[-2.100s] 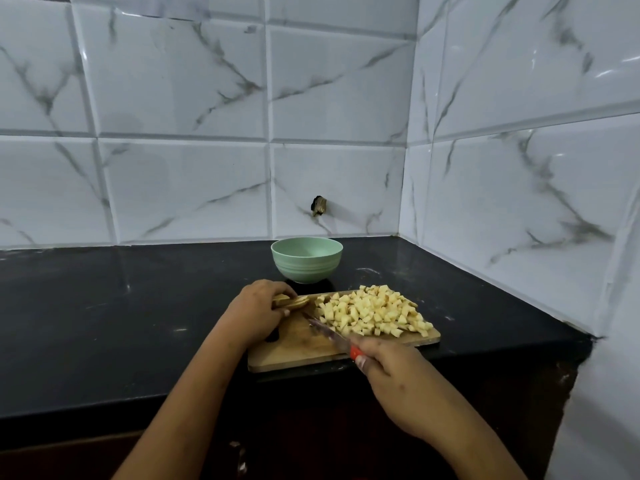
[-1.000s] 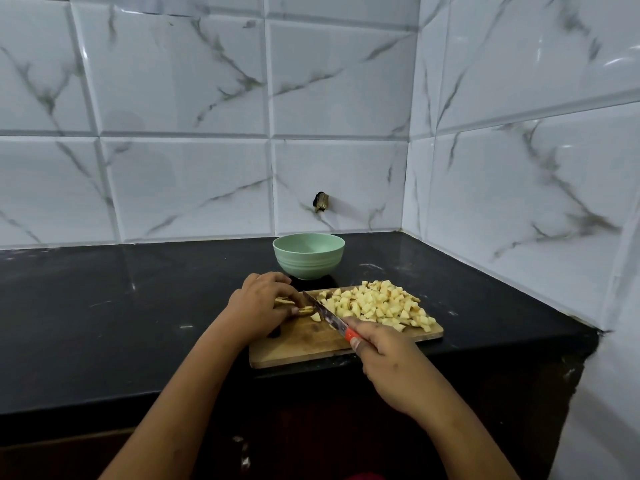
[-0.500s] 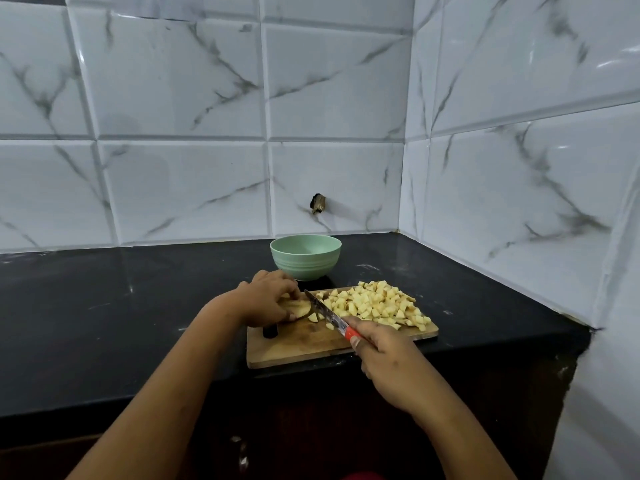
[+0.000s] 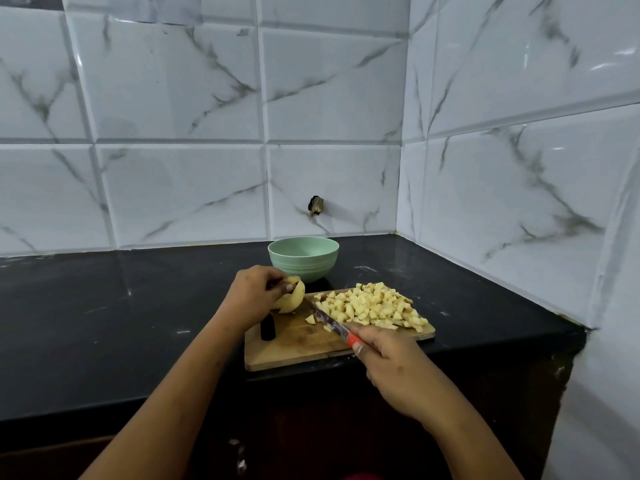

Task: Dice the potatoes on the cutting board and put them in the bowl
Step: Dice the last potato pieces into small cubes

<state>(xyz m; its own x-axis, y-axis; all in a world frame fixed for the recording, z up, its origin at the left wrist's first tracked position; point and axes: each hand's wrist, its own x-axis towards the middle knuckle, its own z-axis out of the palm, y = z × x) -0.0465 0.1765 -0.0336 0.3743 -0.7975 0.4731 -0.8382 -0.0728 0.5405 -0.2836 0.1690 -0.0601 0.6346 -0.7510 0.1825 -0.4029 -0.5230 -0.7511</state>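
A black counter [image 4: 104, 323] carries the cutting board [image 4: 294, 351], marble-tiled walls [image 4: 173, 98] behind.

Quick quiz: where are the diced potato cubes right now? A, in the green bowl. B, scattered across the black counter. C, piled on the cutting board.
C: the diced potato cubes lie heaped on the cutting board, and the green bowl behind it shows no pieces inside.

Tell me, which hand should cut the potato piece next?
Right. The right hand holds the knife, its blade over the board beside the potato piece; the left hand holds that piece.
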